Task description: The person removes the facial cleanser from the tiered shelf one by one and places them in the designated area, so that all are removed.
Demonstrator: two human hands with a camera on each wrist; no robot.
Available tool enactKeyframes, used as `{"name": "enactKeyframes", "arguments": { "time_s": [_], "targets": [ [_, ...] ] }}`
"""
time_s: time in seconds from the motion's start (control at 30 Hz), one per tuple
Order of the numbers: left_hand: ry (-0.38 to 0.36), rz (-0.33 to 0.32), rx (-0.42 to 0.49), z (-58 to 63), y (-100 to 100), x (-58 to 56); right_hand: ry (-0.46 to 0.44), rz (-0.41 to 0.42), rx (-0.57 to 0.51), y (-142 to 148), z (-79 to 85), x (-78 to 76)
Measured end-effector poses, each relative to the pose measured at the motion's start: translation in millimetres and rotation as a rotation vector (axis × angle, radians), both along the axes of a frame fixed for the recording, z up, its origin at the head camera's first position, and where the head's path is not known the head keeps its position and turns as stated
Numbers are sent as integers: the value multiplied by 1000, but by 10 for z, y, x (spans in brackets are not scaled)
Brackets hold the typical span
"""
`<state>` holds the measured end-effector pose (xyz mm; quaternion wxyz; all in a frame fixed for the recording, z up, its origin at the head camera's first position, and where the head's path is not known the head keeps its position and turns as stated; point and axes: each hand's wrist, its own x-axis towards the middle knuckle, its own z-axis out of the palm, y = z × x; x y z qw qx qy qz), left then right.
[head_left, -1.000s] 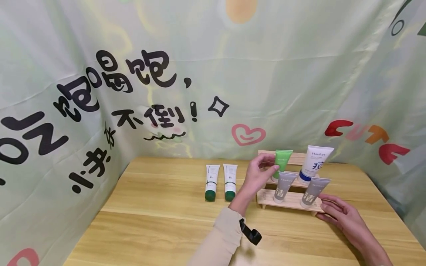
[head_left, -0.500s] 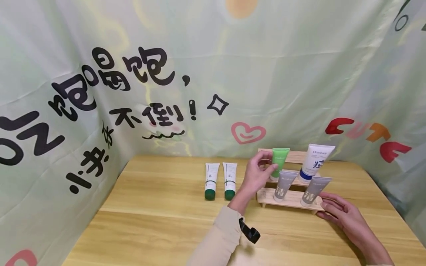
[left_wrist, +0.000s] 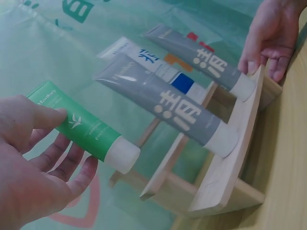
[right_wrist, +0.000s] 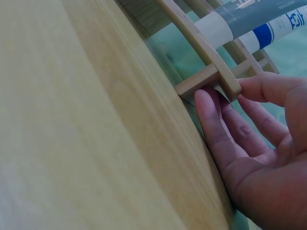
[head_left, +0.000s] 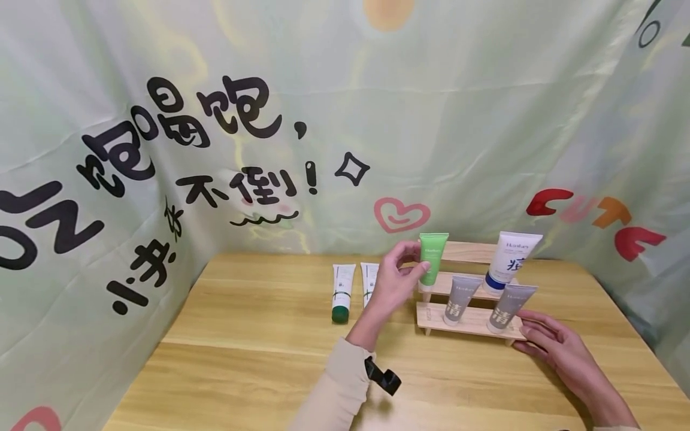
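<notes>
My left hand (head_left: pixel 396 278) pinches a small green squeeze tube (head_left: pixel 433 257) between thumb and fingers. Its white cap points down, and in the left wrist view the tube (left_wrist: pixel 91 129) is held apart from the shelves. The tiered wooden rack (head_left: pixel 474 318) stands at the right of the table. Two grey tubes, a left one (head_left: pixel 462 299) and a right one (head_left: pixel 509 309), stand cap down on its front step. Behind them a larger white tube (head_left: pixel 508 257) with a blue band stands on the higher step. My right hand (head_left: pixel 560 356) grips the rack's right end, fingertips at the shelf edge (right_wrist: pixel 225 84).
Left of the rack, a white tube with a green cap (head_left: pixel 342 293) lies on the wooden table (head_left: pixel 242 371). A similar tube (head_left: pixel 369 276) beside it is partly hidden by my left hand. A printed fabric curtain (head_left: pixel 323 48) surrounds the table behind.
My left hand has moved the green tube left and slightly up, away from its place behind the left grey tube. The right hand stays at the rack's end.
</notes>
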<state>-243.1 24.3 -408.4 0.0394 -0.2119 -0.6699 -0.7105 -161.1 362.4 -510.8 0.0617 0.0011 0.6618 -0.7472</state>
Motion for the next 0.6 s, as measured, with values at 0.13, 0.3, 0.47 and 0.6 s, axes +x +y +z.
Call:
{"name": "enactKeyframes", "arguments": {
  "time_s": [0.13, 0.3, 0.47, 0.6],
  "targets": [
    [15, 18, 16, 34, -110, 11, 2, 5, -17, 6, 7, -12],
    [35, 57, 29, 40, -229, 35, 13, 14, -28, 11, 3, -14],
    [34, 73, 32, 25, -346, 57, -10, 3, 2, 13, 7, -13],
    [28, 92, 58, 32, -472, 77, -24, 1, 12, 5, 3, -21]
  ]
}}
